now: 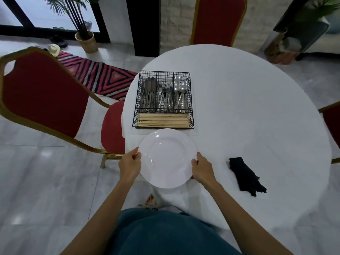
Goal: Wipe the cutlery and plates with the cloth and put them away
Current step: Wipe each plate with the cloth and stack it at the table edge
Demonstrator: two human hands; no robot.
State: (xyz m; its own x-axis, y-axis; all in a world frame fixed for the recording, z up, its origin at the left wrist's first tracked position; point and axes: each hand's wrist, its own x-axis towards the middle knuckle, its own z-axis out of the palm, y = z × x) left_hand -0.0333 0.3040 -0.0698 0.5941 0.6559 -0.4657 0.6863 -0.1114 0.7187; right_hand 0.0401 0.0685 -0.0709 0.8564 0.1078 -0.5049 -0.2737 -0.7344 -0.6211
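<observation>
A white round plate (pixel 166 157) is held over the near left edge of the round white table (pixel 248 111). My left hand (pixel 130 163) grips its left rim and my right hand (pixel 202 169) grips its right rim. A crumpled black cloth (pixel 245 176) lies on the table to the right of my right hand, apart from it. Behind the plate stands a black wire basket (pixel 163 100) with knives, forks and spoons in three compartments and wooden chopsticks (pixel 163 120) in the front one.
Red chairs with gold frames stand at the left (pixel 42 96), behind the table (pixel 218 21) and at the right edge (pixel 331 122). A striped rug (pixel 99 74) and a potted plant (pixel 86 39) are on the floor at the back left.
</observation>
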